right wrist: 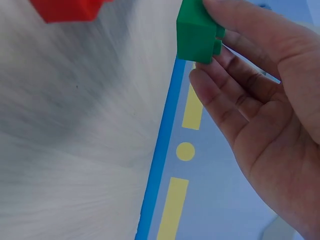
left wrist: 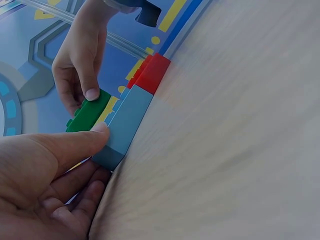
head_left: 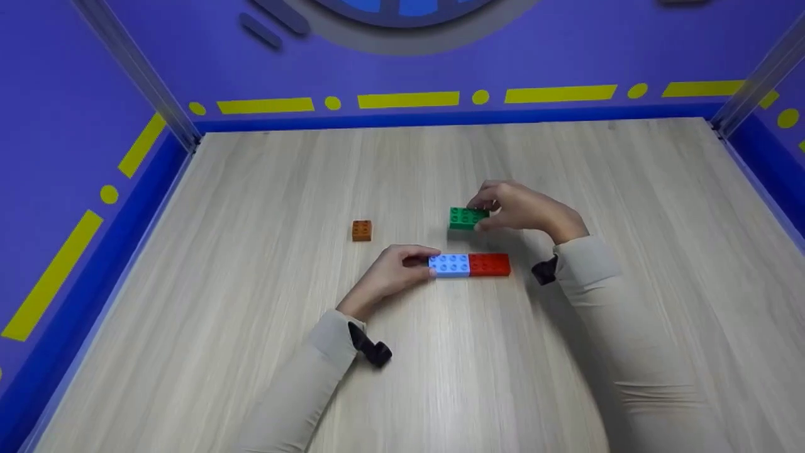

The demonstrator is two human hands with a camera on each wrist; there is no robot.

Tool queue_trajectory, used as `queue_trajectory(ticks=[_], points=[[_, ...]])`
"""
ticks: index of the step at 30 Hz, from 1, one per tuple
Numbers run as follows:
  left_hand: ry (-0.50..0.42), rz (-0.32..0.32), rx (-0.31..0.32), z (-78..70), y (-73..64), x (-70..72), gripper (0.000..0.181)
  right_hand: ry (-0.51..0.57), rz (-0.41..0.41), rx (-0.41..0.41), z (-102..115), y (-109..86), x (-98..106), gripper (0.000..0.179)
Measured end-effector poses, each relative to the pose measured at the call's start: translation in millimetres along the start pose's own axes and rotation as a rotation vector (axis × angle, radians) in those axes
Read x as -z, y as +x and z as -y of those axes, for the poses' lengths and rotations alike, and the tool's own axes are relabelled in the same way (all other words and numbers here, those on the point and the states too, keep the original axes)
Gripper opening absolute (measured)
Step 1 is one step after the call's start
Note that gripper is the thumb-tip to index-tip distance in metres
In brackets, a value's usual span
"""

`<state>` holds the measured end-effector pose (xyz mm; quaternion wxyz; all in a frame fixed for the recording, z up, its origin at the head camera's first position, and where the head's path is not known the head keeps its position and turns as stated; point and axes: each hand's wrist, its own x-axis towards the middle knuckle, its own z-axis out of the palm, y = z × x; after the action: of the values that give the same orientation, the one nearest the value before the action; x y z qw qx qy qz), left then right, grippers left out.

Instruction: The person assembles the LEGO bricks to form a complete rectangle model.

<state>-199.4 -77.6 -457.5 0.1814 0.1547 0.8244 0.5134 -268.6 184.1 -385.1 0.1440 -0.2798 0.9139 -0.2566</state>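
Mid-frame on the table [head_left: 283, 189], two bricks [head_left: 469, 266] lie end-to-end; behind, a third brick [head_left: 361, 230] sits left, a fourth brick [head_left: 463, 218] in my right grip [head_left: 519, 207].

No legible text, no numbers, seemingly unlabelled

Yellow-striped purple walls [head_left: 597, 44] edge the tabletop [head_left: 283, 182] — cropped round motif [head_left: 402, 22], perhaps a window.
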Motion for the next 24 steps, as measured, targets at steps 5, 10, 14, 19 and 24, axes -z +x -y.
queue_trajectory(ticks=[5,10,14,19,24], points=[[0.021,0.002,-0.011,0.1,-1.1,1.4,0.035,-0.007,0.001,0.012,3.1,-5.7,-2.0,0.033],[0.010,0.000,-0.017,0.4,-0.2,1.4,0.035,-0.013,0.016,0.022,3.2,-10.4,-5.4,0.034],[-0.006,-0.003,-0.018,0.1,-0.1,0.9,0.035,-0.015,0.021,0.038,2.3,-14.8,-8.7,0.034],[0.000,-0.005,-0.031,0.3,0.0,0.6,0.034,-0.005,0.022,0.068,2.0,-20.2,-12.4,0.032],[0.002,-0.007,-0.038,1.0,0.8,0.1,0.034,0.009,0.026,0.086,4.9,-24.1,-15.9,0.031]])
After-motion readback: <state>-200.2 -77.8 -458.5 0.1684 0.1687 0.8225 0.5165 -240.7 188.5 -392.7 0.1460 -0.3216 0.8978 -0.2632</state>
